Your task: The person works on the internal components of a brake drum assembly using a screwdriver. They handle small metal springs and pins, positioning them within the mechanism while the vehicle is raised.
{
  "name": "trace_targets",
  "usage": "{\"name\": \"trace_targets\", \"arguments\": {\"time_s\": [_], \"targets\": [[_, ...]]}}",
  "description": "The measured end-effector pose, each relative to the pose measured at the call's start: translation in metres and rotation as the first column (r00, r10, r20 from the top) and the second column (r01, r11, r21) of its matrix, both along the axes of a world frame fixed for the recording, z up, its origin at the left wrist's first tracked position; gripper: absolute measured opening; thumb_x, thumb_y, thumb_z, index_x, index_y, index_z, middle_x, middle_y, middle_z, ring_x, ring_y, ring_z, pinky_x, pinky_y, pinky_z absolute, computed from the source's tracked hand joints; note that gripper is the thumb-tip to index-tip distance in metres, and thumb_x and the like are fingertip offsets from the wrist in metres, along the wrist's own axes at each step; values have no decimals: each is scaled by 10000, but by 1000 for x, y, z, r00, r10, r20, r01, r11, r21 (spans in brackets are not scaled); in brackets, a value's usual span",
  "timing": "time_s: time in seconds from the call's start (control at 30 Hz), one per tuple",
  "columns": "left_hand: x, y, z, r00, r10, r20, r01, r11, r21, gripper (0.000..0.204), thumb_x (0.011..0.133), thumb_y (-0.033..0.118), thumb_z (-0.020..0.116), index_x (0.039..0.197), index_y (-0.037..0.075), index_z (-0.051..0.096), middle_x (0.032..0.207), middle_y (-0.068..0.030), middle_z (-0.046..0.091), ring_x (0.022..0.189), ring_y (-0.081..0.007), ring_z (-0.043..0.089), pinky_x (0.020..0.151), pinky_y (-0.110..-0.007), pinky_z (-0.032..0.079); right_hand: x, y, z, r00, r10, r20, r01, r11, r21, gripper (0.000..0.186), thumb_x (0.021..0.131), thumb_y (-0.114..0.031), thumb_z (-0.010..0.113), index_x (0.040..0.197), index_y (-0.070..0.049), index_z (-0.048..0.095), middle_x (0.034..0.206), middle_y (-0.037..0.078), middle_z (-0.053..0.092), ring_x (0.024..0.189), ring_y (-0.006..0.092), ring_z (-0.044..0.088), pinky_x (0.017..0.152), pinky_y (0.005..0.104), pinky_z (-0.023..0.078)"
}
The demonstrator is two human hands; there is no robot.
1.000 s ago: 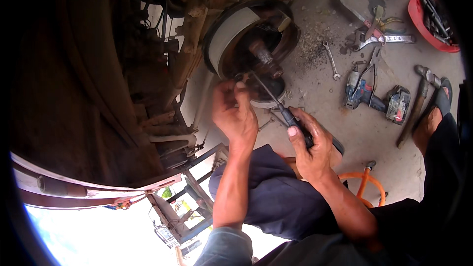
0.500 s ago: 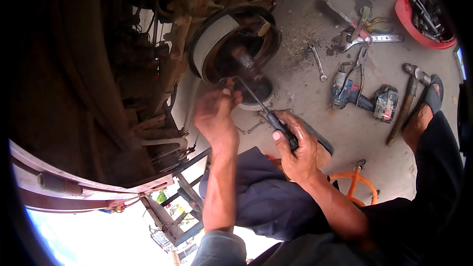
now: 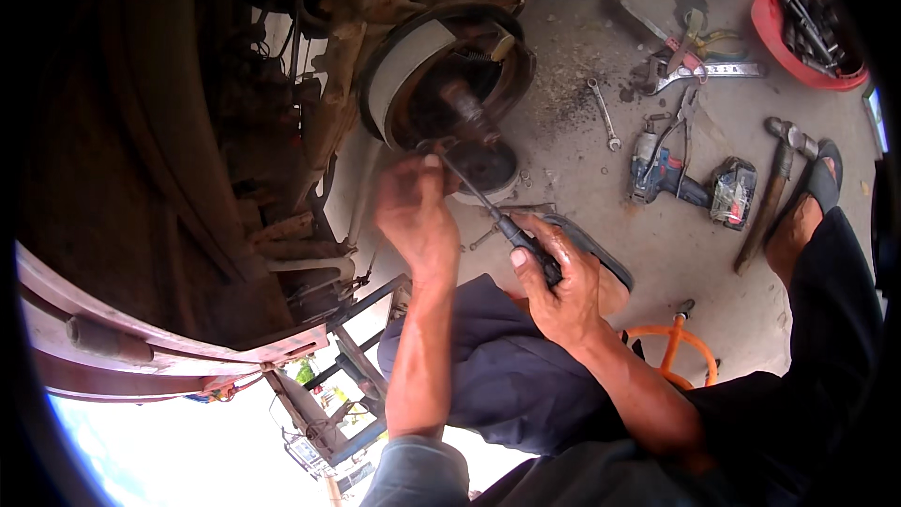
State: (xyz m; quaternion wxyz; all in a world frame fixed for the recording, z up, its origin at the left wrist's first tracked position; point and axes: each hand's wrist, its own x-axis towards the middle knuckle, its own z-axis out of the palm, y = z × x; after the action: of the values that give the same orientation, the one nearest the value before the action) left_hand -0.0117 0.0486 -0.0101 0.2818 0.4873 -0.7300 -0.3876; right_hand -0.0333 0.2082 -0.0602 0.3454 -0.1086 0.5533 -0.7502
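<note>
My right hand (image 3: 554, 282) grips the black handle of a screwdriver (image 3: 497, 216) whose thin shaft slants up and left into the lower part of a rusty brake assembly (image 3: 441, 84) on a raised vehicle. My left hand (image 3: 413, 211) is at the shaft's tip just below the wheel hub (image 3: 465, 108), fingers pinched around the tip or a small part; which one is hidden. A white brake shoe lining (image 3: 399, 66) curves along the assembly's left side.
On the concrete floor lie a cordless impact driver (image 3: 662, 169), a battery pack (image 3: 732, 192), a hammer (image 3: 774, 183), a spanner (image 3: 601, 113) and pliers. A red tray (image 3: 802, 28) of tools sits far right. An orange tool (image 3: 680, 343) stands by my knee.
Both hands and the screwdriver stay at the hub. My left hand has shifted slightly lower along the shaft, and the view has swung a little.
</note>
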Motion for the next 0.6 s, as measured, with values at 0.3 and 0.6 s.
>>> {"name": "trace_targets", "arguments": {"time_s": [0.3,0.6], "targets": [[5,-5,-7,989,-23,147,43,990,-138,125,1031,93,654,1017,-29,630,886,-67,677,771,-115,639,691,-247,509,-5,-2,7,1000,27,-2,-27,998,50,360,984,-113,676,1320,14,649,1145,195,755,965,274,764,833,351,589],[2,-3,-1,998,-25,-53,26,1000,10,149,1027,118,677,1031,-21,623,899,-78,693,759,-138,665,702,-270,554,0,-1,8,1000,5,17,-5,999,32,354,983,-87,654,1322,13,638,1062,168,758,911,260,750,816,357,577]]}}
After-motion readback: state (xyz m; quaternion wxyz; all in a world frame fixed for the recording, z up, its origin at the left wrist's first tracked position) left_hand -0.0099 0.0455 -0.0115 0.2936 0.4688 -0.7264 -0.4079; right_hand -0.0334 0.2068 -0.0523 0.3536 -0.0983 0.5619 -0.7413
